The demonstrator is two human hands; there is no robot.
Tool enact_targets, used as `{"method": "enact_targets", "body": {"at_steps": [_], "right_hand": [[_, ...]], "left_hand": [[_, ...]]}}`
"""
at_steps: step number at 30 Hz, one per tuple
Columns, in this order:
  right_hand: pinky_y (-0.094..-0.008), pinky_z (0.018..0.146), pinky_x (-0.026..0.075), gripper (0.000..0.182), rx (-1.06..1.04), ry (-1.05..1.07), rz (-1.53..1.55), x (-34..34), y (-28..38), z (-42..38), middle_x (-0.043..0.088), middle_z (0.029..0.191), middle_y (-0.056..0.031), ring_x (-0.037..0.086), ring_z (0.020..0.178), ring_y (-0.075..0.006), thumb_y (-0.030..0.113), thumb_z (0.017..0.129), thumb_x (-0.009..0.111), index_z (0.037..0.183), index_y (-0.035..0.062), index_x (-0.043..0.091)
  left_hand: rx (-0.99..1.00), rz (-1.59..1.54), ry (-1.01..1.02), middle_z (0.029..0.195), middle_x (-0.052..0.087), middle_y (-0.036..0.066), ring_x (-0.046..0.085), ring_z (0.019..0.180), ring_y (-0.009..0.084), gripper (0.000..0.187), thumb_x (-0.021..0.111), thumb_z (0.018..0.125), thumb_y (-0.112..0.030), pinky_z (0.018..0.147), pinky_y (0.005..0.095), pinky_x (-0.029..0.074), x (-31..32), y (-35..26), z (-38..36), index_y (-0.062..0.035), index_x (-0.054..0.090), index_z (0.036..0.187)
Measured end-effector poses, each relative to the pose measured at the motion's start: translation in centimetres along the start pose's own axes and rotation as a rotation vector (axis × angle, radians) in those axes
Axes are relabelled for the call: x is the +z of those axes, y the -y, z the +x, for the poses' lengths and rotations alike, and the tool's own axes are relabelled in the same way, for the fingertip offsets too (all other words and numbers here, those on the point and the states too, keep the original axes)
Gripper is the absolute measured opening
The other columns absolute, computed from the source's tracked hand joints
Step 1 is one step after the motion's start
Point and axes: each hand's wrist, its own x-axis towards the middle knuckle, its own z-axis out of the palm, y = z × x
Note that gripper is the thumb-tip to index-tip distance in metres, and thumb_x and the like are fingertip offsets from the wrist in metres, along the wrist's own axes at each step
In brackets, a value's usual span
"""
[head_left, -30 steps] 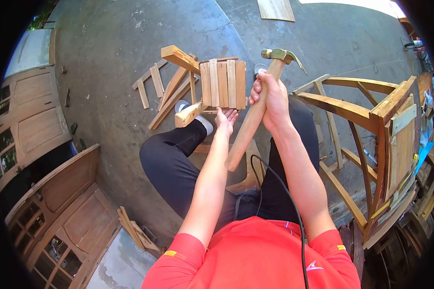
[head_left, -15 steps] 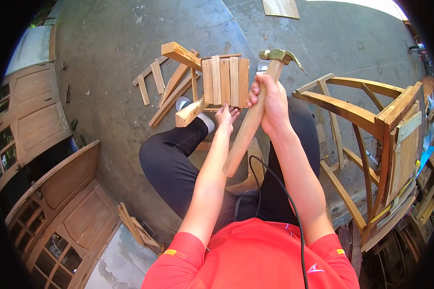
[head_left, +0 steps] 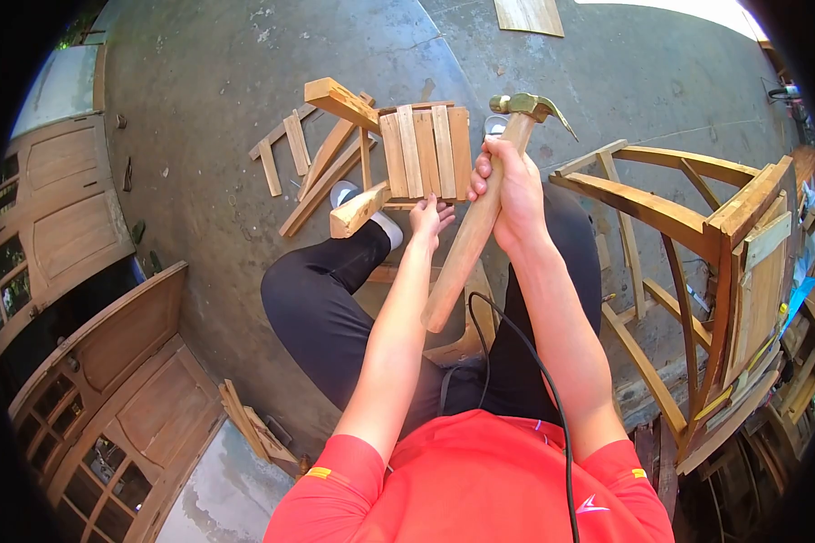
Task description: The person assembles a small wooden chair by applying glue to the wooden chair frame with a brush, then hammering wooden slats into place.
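Note:
A claw hammer [head_left: 474, 237] with a wooden handle and brass-coloured head is held in my right hand [head_left: 518, 204]. The handle slants down toward my lap, and the head points up and away from me. My left hand [head_left: 431, 220] has its fingers apart at the near ends of several narrow wooden slats [head_left: 426, 154], with a fingertip touching one. The slats lie side by side across a small wooden frame with thick angled legs [head_left: 358, 213]. My palm and some contact points under the slats' edge are hidden.
Loose wooden strips [head_left: 326, 181] lie on the concrete floor [head_left: 217, 136] left of the frame. A larger chair-like wooden frame [head_left: 711, 222] stands at right. Panelled doors [head_left: 145, 407] lean at left. A black cable [head_left: 534, 362] runs down my front, and a board [head_left: 528, 16] lies far ahead.
My left hand has shifted slightly right along the slat ends, and some slats sit at a slightly different angle. The hammer has moved very little, still in my right hand.

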Motion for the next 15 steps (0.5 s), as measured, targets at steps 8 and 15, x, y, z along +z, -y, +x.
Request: {"method": "enact_targets", "body": {"at_steps": [8, 15], "right_hand": [[-0.0307, 0.056, 0.046, 0.018, 0.019, -0.010, 0.002, 0.1, 0.1, 0.0, 0.049, 0.072, -0.0015, 0.050, 0.058, -0.0123, 0.021, 0.098, 0.060, 0.100, 0.0064, 0.051], [-0.0304, 0.054, 0.048, 0.017, 0.007, 0.003, -0.007, 0.0, -0.2, 0.2, 0.050, 0.072, -0.0009, 0.052, 0.057, -0.0116, 0.022, 0.099, 0.059, 0.096, 0.0079, 0.051]], "left_hand": [[0.042, -0.010, -0.036, 0.096, 0.061, 0.010, 0.073, 0.087, 0.0269, 0.032, 0.052, 0.109, -0.031, 0.070, 0.0389, 0.064, -1.2, -0.2, -0.9, 0.0008, 0.055, 0.114], [0.047, 0.036, -0.037, 0.104, 0.066, 0.016, 0.073, 0.089, 0.0282, 0.035, 0.053, 0.108, -0.032, 0.071, 0.0381, 0.064, -1.8, -0.1, -1.4, 0.0015, 0.055, 0.116]]}}
